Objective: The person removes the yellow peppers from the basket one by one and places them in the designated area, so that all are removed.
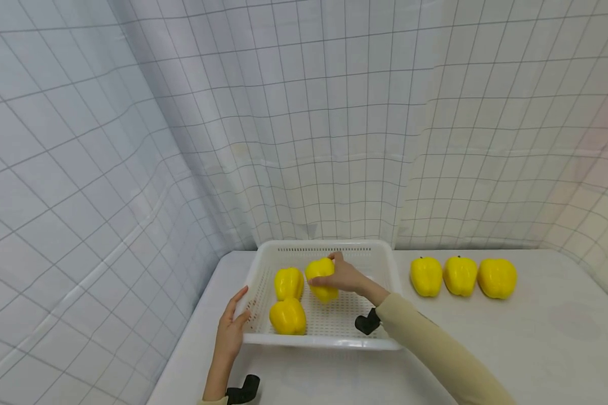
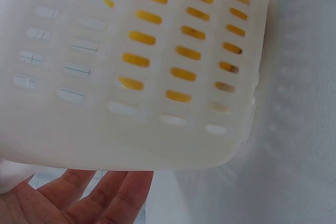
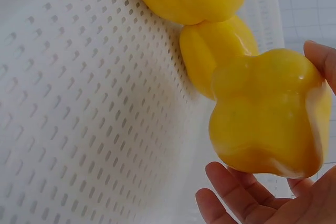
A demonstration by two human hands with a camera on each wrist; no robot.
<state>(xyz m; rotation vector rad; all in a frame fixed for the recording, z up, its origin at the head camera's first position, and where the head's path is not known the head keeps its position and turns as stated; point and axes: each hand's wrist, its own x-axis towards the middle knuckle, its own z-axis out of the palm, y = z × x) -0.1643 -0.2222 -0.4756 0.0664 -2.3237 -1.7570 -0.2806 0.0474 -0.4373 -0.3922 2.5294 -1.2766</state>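
Observation:
My right hand [image 1: 348, 275] grips a yellow bell pepper [image 1: 321, 271] over the white perforated basket [image 1: 329, 341]. In the right wrist view the held pepper [image 3: 268, 114] shows its lobed end, with thumb and fingers on opposite sides. Two more yellow bell peppers, one farther back [image 1: 288, 283] and one nearer [image 1: 287, 316], lie in the left part of the basket, right against each other. At the basket's left rim, my left hand [image 1: 229, 329] holds on with thumb and fingers spread across it. The left wrist view shows fingers [image 2: 100, 198] at the rim and yellow through the slots.
To the right of the basket, three yellow bell peppers, the left one [image 1: 426, 277], the middle one [image 1: 460, 275] and the right one [image 1: 497, 278], stand in a row on the white table [image 1: 486, 349]. Checked white curtains [image 1: 324, 124] hang behind and at the left.

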